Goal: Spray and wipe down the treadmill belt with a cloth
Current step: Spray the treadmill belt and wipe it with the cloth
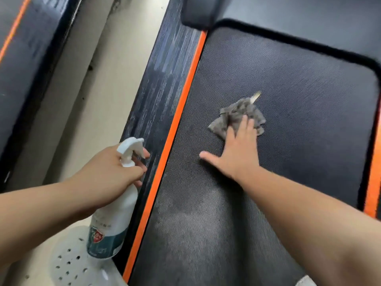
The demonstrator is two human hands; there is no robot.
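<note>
The dark textured treadmill belt [299, 96] fills the middle and right of the head view. A crumpled grey cloth [235, 115] lies on it, with a small tag sticking out at its far edge. My right hand [237, 151] presses flat on the cloth's near side, fingers spread and the thumb out to the left on the belt. My left hand [115, 168] grips the neck of a white spray bottle [112, 217] with a teal label, held upright over the left side rail. Its nozzle points right toward the belt.
An orange stripe [175, 124] borders the belt on the left, beside a dark ribbed side rail [156, 96]. Another orange strip [373, 182] runs along the right. Pale floor [82, 89] separates this machine from a second dark one at far left. A white perforated shoe [70, 263] sits bottom left.
</note>
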